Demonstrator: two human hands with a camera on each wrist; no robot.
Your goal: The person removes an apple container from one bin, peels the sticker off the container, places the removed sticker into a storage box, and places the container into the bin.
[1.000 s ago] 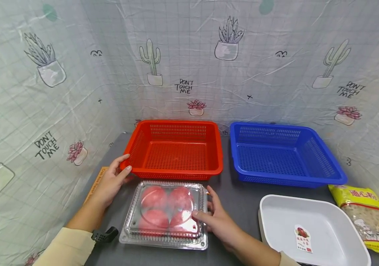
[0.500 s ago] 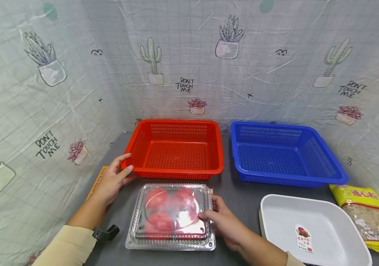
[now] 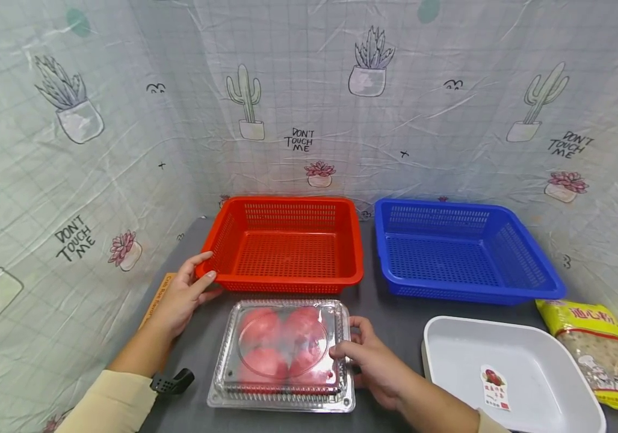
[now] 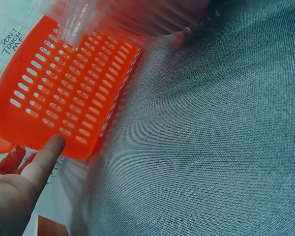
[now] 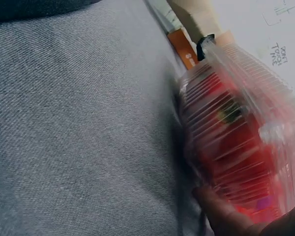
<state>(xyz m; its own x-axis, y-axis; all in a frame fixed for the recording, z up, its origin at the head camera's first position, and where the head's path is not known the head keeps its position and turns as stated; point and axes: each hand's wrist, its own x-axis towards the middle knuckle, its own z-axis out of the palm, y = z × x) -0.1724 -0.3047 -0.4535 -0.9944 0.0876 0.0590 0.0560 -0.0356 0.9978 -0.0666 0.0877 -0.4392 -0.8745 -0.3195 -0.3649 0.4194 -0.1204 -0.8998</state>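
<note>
Before the cactus-print backdrop [image 3: 428, 120], the clear container [image 3: 283, 356], gripped by the right hand [image 3: 372, 362] in front of the red basket [image 3: 287, 280], has shifted rightward, giving the left hand [image 3: 180, 297], pinching the basket's corner, more room.

Blue basket [image 3: 452, 293] stands upright near the backdrop [image 3: 309, 99], printed with potted plants. White tray [image 3: 457, 361] sits nearer the camera, bearing a fruit sticker [image 3: 495, 388]. Yellow-ended packet [image 3: 596, 355] lies just beside it. Orange lettered package [image 3: 157, 294] lies at left.

Cactus-print sheeting [image 3: 298, 84] behind grey tabletop [image 3: 395, 328]
</note>
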